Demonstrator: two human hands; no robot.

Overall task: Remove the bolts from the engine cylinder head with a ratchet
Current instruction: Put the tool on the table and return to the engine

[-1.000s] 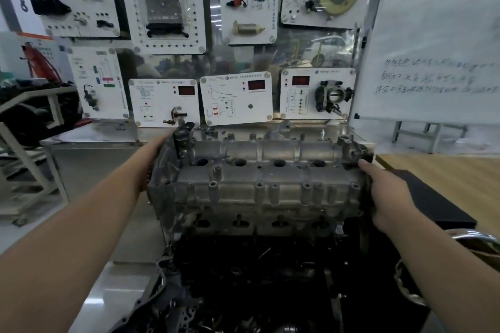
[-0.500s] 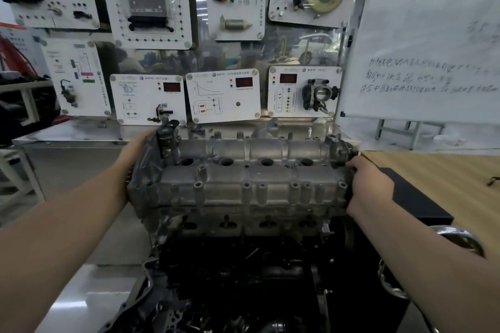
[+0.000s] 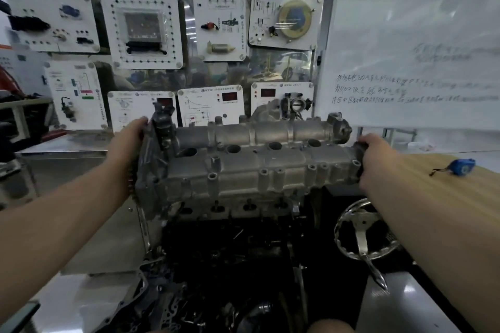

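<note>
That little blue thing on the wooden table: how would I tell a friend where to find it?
Start at the big whiteboard on the right. Below it lies a light wooden table. The small blue object sits near its far edge, with a dark cord trailing left; nothing else there is blue.

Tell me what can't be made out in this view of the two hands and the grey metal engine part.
- Left hand: its fingertips are hidden behind the end of the grey cast-metal cylinder head.
- Right hand: its fingers wrap round the other end, so the grip underneath is hidden.
- Bolts and ratchet: none can be picked out; the black engine block below is too dark.
- White board: the handwriting is too blurred to read.
- Small blue object on the wooden table: too small to identify.
</note>
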